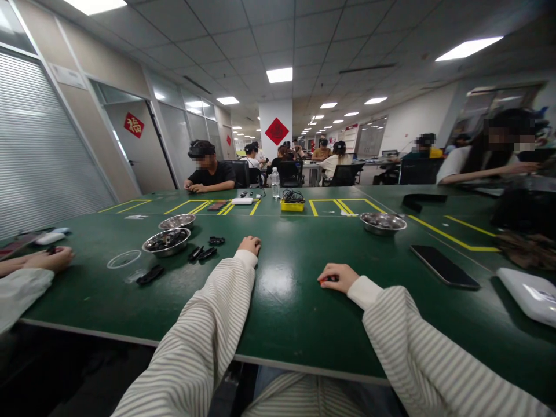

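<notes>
My left hand (250, 245) rests palm down on the green table (278, 324), its fingers lying on the surface and nothing visible under them. Several black plastic parts (207, 253) lie to its left, beside a metal bowl (161, 251) filled with similar dark pieces. My right hand (341, 277) is curled closed on the table at the right. A bit of orange-red and something dark show at its fingers, too small to name.
Behind stand another metal bowl (178, 220), a yellow box of black cables (292, 205) and a water bottle (275, 184). On the right are a metal bowl (382, 230), a phone (445, 266) and a white device (530, 294). A co-worker's hand (54, 259) is at left.
</notes>
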A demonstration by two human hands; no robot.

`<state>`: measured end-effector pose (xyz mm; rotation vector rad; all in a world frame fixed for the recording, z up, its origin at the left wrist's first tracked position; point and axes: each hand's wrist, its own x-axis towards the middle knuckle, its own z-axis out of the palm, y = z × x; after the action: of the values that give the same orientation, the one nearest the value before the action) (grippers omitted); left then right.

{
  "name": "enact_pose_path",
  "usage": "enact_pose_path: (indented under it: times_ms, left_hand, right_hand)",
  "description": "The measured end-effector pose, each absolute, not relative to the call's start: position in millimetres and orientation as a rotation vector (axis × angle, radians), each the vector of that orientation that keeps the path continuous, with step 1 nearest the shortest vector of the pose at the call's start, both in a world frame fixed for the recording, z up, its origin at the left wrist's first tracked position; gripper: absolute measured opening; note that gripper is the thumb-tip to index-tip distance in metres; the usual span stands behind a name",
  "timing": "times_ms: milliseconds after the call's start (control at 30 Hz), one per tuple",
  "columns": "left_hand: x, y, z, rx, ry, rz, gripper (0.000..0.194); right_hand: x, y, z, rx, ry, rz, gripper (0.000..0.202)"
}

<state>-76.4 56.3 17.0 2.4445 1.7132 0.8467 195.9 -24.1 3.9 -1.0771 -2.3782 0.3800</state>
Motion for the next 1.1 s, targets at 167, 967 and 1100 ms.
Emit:
enact_pose_path:
  times_ms: [167,967,1100]
  left_hand:
    - [-53,48,6,2.601,1.451,0.729,0.015]
    - [5,-14,10,2.492,0.939,1.057,0.018]
    - [6,-14,9,2.468,0.941,1.075,0.019]
  right_hand:
    - [193,-27,7,-1.203,-2.21,0.464,0.026]
    - [174,-24,3,-1.102,-1.638,0.844,0.019]
    - [173,-25,3,-1.063,-1.566,0.904,0.029]
